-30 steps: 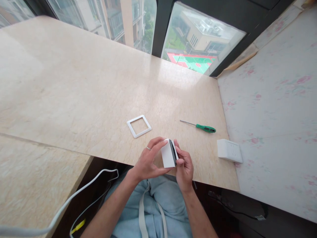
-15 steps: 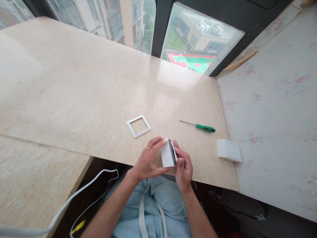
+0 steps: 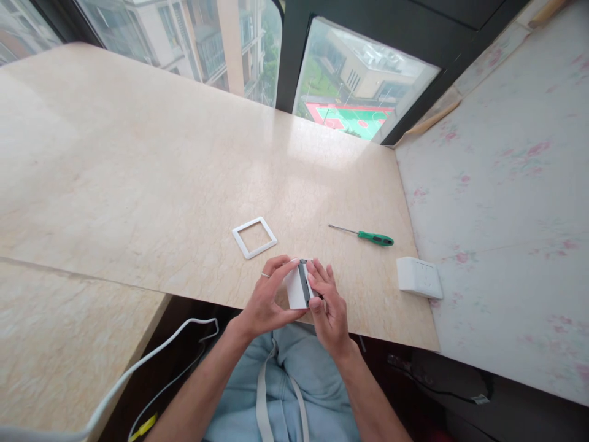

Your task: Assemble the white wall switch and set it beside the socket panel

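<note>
Near the counter's front edge, I hold a white wall switch box [image 3: 297, 290] with a dark grey band between its white parts. My left hand [image 3: 271, 294] grips it from the left, thumb along the bottom and fingers at the top. My right hand [image 3: 330, 307] is on its right side, with fingers laid over the white panel and thumb at the lower edge. That panel is mostly hidden by the fingers. Just beyond my left hand, a square white cover frame [image 3: 243, 246] lies flat. A screwdriver [image 3: 376, 238] with a green handle lies to the right.
On the right, a white surface-mounted socket box [image 3: 418, 277] sits against the flowered wall [image 3: 497, 202]. The beige stone counter [image 3: 175, 184] runs back to the windows. A white cable [image 3: 151, 357] hangs at the lower left, beside the counter's cut edge.
My right fingers have straightened and now lie over the panel side of the box. The whole scene has shifted slightly left in view, and the box has moved left a little too.
</note>
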The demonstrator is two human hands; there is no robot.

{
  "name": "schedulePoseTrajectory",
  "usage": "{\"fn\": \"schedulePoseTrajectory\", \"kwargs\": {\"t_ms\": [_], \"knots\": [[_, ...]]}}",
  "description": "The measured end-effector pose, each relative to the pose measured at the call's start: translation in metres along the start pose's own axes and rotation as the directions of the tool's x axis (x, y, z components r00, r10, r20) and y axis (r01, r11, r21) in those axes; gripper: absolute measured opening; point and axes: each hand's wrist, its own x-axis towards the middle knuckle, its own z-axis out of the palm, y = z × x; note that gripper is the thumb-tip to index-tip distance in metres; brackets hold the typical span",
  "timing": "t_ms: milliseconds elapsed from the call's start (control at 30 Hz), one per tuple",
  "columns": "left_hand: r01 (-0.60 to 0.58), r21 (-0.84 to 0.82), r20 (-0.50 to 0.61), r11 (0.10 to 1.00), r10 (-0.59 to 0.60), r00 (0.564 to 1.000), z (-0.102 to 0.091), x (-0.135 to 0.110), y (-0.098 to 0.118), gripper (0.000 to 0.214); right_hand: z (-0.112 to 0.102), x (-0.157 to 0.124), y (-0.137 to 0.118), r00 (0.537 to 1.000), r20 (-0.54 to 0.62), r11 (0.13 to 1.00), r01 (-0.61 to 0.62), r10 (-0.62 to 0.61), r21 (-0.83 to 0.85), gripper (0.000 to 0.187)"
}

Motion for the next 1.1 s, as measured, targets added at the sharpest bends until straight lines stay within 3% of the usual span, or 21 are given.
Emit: {"fn": "schedulePoseTrajectory", "kwargs": {"t_ms": [367, 633, 733, 867, 967, 1100], "knots": [[0.123, -0.04, 0.007, 0.992, -0.122, 0.992, 0.002, -0.004, -0.005, 0.082, -0.003, -0.004, 0.009, 0.966, 0.143, 0.897, 0.254, -0.215, -0.363, 0.045], [0.117, 0.003, 0.045, 0.993, -0.117, 0.992, 0.001, 0.001, -0.004, 0.084, -0.015, -0.005, 0.023, 0.942, 0.231, 0.901, 0.307, -0.243, -0.305, 0.052], [0.14, 0.075, 0.066, 0.987, -0.145, 0.987, 0.002, 0.0, -0.006, 0.084, -0.019, -0.01, 0.027, 0.963, 0.166, 0.936, 0.251, -0.214, -0.248, 0.055], [0.154, 0.192, 0.085, 0.969, -0.172, 0.981, 0.005, -0.002, -0.011, 0.086, -0.032, -0.014, 0.033, 0.998, 0.051, 0.972, 0.034, -0.023, -0.232, 0.073], [0.105, 0.274, 0.122, 0.956, -0.143, 0.982, 0.008, 0.001, -0.013, 0.087, -0.049, -0.01, 0.041, 0.995, 0.083, 0.968, -0.041, 0.063, -0.246, 0.088], [0.036, 0.393, 0.195, 0.919, -0.121, 0.973, 0.012, 0.006, -0.011, 0.088, -0.069, -0.003, 0.049, 0.978, 0.193, 0.968, -0.024, 0.074, -0.251, 0.089]]}}
